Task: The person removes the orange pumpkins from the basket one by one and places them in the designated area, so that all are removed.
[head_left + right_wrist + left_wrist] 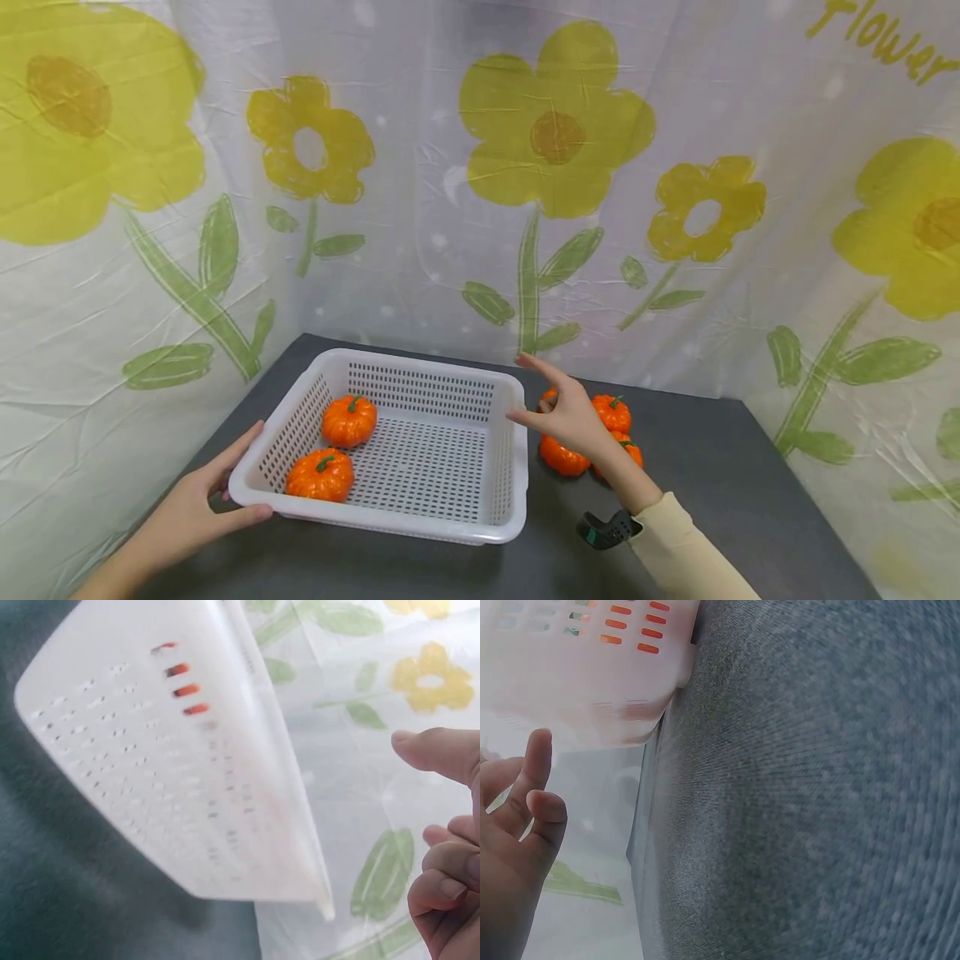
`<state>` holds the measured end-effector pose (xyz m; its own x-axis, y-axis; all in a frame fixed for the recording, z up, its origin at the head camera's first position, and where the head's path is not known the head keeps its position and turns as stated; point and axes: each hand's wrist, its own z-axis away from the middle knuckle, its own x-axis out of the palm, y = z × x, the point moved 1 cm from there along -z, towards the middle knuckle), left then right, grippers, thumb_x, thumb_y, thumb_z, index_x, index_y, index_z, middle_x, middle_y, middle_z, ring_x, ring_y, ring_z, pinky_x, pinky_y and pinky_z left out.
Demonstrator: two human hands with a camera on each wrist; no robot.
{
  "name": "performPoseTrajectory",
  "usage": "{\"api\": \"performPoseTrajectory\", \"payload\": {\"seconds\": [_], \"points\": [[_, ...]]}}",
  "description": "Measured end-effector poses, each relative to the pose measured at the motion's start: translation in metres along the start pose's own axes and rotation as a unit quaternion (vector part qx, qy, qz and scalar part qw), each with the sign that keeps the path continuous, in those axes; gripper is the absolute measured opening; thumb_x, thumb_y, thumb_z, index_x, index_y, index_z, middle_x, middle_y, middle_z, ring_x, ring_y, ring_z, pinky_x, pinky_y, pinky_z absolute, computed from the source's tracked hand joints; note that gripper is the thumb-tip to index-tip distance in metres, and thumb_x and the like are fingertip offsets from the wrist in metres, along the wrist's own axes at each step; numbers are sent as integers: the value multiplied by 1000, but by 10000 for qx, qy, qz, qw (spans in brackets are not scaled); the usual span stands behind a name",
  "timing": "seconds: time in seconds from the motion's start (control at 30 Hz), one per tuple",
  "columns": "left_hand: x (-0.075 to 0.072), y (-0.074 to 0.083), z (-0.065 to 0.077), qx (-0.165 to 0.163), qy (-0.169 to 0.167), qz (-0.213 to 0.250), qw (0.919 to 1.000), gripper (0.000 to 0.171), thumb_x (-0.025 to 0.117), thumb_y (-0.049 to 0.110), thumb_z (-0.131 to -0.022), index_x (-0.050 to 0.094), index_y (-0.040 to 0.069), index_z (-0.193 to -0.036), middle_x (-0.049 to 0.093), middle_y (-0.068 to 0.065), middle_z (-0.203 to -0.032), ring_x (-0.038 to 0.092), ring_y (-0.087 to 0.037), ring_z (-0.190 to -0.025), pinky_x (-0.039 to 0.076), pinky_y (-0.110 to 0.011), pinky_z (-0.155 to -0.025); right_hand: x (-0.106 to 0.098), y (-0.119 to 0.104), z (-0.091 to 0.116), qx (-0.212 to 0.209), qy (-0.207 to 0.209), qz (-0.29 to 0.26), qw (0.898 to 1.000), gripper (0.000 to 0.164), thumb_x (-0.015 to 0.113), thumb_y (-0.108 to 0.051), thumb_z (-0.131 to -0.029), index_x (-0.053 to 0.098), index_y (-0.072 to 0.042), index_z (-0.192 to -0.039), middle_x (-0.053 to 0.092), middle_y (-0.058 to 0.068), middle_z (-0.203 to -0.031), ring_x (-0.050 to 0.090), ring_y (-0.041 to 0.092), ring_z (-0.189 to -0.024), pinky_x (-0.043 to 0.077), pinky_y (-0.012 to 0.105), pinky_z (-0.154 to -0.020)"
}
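A white plastic basket [420,518] with slotted walls holds two small orange pumpkins, one pumpkin [349,422] toward the back left and another pumpkin [320,476] at the front left. My left hand [197,500] is at the basket's left front corner, thumb and index finger spread either side of it. In the left wrist view its fingertips lie right at the basket wall [577,690]. Beside the right rim is my right hand [567,414], thumb and index finger wide apart, nothing between them. The right wrist view shows its other fingers [442,889] loosely bent.
Several more pumpkins [564,458] sit grouped on the dark table [720,483] right of the basket, partly hidden by my right hand. A flower-printed curtain [420,250] hangs behind and along both sides. A dark band [609,530] is on my right wrist.
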<state>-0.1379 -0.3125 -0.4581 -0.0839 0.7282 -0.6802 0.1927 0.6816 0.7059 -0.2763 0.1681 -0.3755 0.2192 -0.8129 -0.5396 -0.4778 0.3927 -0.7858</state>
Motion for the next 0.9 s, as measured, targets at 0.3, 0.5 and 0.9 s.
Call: {"api": "performPoseTrajectory", "payload": {"seconds": [0.3,0.5,0.9], "points": [[-1,-1,1,11,46,-5,10000,106,88,24,-87,23,18,-171,53,-30,-150,58,1,-92,43,-24,-72,16,-19,-25,-143,-264,19,9995,83,87,-19,-89,46,-19,-162,52,3,-160,22,11,-45,30,26,-47],[-1,0,0,-14,-30,26,10000,106,87,24,-88,21,20,-171,51,-31,-152,59,2,-95,46,-25,-73,26,-28,-40,-150,-627,148,9978,84,87,-21,-90,45,-18,-163,53,4,-159,21,9,-46,34,26,-49],[1,-4,1,143,74,124,9998,106,88,17,-86,24,17,-171,53,-25,-152,59,5,-97,48,-25,-73,52,-49,-65,-292,-975,446,9938,82,85,-31,-90,46,-18,-162,55,3,-157,42,14,-55,44,27,-59]]}}
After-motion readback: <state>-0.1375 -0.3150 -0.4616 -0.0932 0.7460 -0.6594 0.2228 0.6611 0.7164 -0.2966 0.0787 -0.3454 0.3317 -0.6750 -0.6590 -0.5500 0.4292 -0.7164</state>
